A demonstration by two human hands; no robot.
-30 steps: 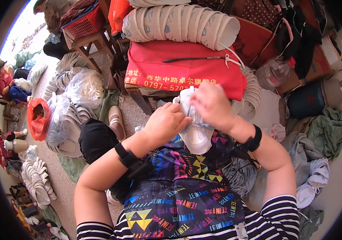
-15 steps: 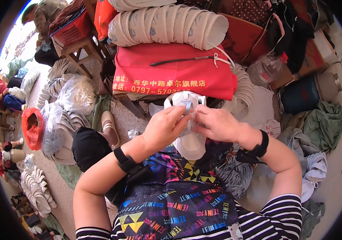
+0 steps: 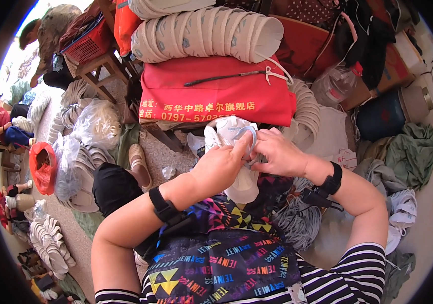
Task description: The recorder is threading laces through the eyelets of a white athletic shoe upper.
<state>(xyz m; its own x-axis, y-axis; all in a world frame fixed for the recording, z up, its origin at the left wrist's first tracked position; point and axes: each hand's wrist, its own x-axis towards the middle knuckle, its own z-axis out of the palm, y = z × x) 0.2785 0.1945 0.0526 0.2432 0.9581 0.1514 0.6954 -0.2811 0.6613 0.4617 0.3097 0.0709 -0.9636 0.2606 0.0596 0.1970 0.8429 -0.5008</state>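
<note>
A white shoe upper sits over my lap, its toe end toward me. My left hand is closed on its left side, the thumb raised along a pale grey shoelace. The lace curves in a small loop between both hands over the upper's opening. My right hand pinches at the lace, fingers bent; the fingertips are partly hidden. Both hands meet over the middle of the upper, covering its eyelets.
Ahead, a red cloth covers a stool, bearing a thin dark rod and a row of nested uppers. A grey lace bundle lies by my right side. Left are plastic bags, more uppers and seated people.
The left thumb has risen and the grey lace loop now shows wider between the hands. The right hand has shifted slightly right. The whole view has moved a little.
</note>
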